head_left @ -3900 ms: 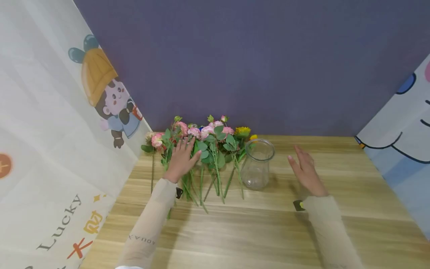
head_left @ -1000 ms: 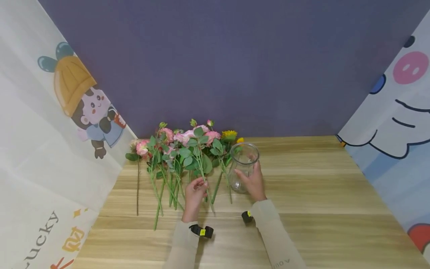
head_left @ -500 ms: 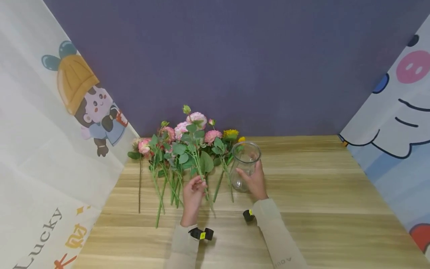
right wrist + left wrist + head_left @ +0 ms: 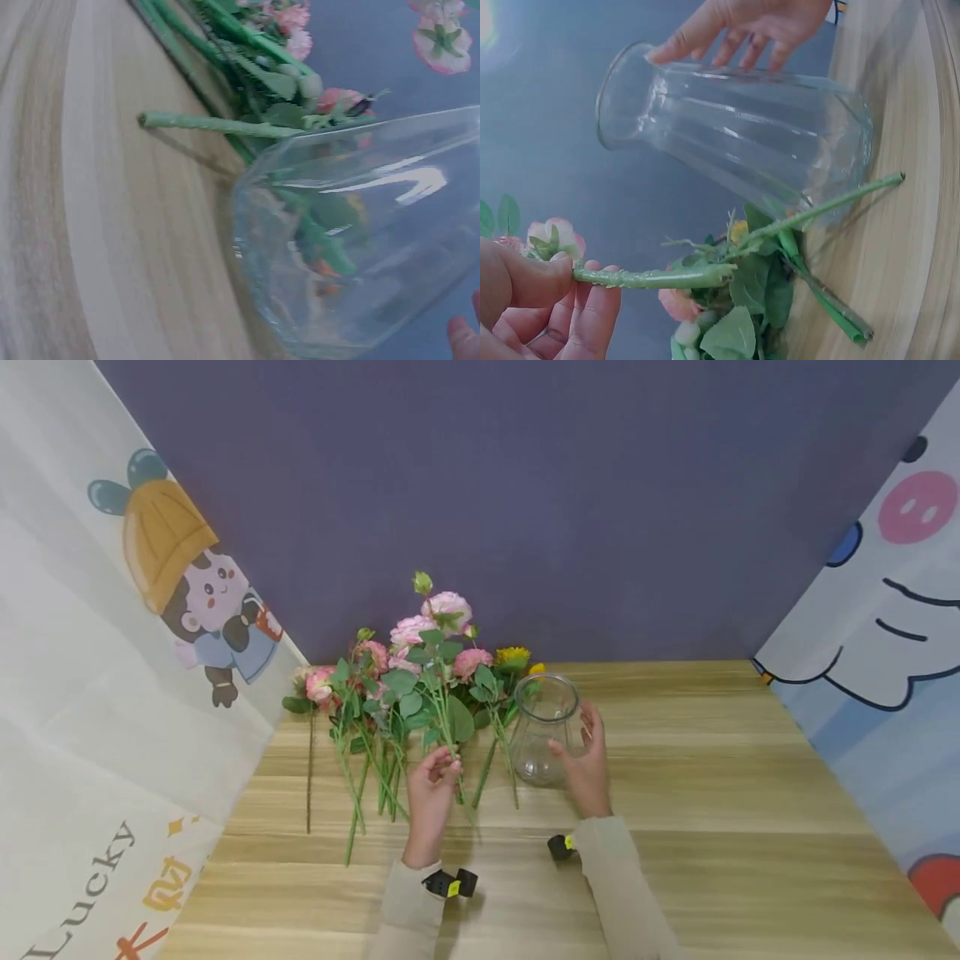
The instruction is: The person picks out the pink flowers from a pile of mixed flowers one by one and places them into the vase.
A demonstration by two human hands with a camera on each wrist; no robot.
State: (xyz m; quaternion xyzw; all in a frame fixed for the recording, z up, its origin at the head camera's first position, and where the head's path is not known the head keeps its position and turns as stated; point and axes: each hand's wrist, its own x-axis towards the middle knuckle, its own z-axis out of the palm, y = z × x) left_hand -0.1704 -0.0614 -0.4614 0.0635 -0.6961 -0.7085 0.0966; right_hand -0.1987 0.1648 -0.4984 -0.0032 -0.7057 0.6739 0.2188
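Seen from above, a person's two hands work at a pale wooden worktop (image 4: 712,827) with a dark backdrop (image 4: 487,493) behind it. The left hand (image 4: 431,797) pinches the stem (image 4: 652,280) of a pale pink flower (image 4: 447,608) between thumb and fingers, near the stem's lower end. Its blooms have risen since a second ago: they were level with the other heads and now stand above them, with green leaves below. The right hand (image 4: 590,768) has changed too: a moment ago it wrapped the side of the clear glass vase (image 4: 536,752), and now it has eased to the right, fingers loose and released, lying just beside the glass; whether the thumb touches is hard to tell. The vase stands upright on the worktop, right of the loose flowers (image 4: 372,653), with no stem in it. A yellow flower (image 4: 513,658) lies near its rim, at the far edge. For the work, this seems to mean that one flower is coming away from the bunch, under control of the left hand, while the vase appears to stand steady without a grip.
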